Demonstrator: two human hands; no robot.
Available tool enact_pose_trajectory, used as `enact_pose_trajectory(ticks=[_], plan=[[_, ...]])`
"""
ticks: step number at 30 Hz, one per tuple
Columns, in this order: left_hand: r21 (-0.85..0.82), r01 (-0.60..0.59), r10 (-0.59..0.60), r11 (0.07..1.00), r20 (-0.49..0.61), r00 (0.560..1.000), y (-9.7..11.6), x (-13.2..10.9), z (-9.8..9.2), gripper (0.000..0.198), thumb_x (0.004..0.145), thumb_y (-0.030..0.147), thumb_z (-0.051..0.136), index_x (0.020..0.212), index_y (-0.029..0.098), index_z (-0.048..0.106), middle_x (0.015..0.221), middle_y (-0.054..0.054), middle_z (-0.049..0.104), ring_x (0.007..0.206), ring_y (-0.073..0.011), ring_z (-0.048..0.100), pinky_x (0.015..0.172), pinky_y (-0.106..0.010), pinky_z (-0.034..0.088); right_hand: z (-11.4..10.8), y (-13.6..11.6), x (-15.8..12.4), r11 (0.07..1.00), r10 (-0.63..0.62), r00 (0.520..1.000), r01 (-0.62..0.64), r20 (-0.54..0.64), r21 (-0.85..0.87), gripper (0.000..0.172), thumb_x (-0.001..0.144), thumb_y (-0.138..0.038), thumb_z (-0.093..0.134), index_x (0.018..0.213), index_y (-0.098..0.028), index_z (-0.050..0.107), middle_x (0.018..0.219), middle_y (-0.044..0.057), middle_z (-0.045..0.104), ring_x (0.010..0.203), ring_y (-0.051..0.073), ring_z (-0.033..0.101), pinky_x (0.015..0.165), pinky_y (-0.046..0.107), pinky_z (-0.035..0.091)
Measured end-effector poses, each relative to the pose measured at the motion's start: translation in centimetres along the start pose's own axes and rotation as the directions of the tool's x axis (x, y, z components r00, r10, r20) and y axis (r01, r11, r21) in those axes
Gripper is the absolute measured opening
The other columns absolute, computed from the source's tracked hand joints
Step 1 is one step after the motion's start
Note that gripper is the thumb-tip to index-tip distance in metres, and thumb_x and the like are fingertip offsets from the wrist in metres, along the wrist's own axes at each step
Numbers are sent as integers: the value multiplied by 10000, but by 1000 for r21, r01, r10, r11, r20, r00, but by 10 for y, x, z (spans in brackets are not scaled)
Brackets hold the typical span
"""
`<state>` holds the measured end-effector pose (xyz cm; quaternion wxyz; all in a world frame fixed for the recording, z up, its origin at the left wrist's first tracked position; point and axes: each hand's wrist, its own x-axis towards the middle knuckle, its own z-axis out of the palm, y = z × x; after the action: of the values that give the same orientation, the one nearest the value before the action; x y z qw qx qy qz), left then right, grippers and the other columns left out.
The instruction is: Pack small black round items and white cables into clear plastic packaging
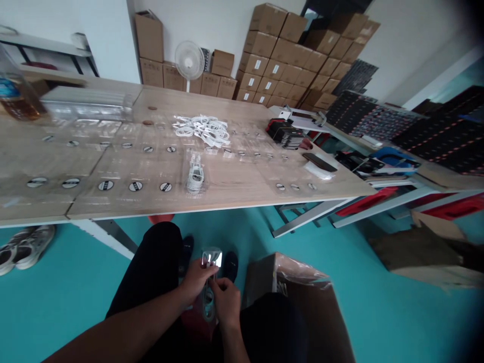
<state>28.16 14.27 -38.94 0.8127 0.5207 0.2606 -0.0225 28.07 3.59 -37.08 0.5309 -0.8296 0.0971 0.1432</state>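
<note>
Low over my lap, a clear plastic package (212,256) catches the light, and a coiled white cable (207,305) hangs below it. My left hand (197,278) is closed around the package, its thumb across the front. My right hand (227,298) pinches at the cable just beneath that thumb. The fingers partly hide where cable and package meet, so I cannot tell how much of the cable is inside. Nearest on the table, a packed cable bundle (195,176) lies in clear plastic close to the front edge.
The table (242,184) carries a heap of white cables (206,129), rows of clear packages with round labels (135,186), and a stack of dark boxes (285,134). An open carton (260,280) stands by my right leg. Cartons (264,65) and a fan (189,60) stand behind.
</note>
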Motion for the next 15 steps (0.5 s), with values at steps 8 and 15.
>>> enact_pose_trajectory(ticks=[8,15], plan=[[-201,71,-93,977,-104,990,-9,13,-10,349,596,439,806,672,159,612,581,20,577,539,-118,538,543,-238,415,-2,1,-9,992,-82,996,79,-20,-100,231,664,-343,655,832,-191,695,805,54,709,700,209,645,672,298,481],[-458,143,-224,877,-127,966,0,22,-15,216,689,276,779,742,164,603,648,10,608,572,-120,596,553,-237,491,-16,31,-11,1000,5,998,-6,-58,-10,416,597,-407,746,932,-179,654,951,88,698,882,254,655,806,336,495]])
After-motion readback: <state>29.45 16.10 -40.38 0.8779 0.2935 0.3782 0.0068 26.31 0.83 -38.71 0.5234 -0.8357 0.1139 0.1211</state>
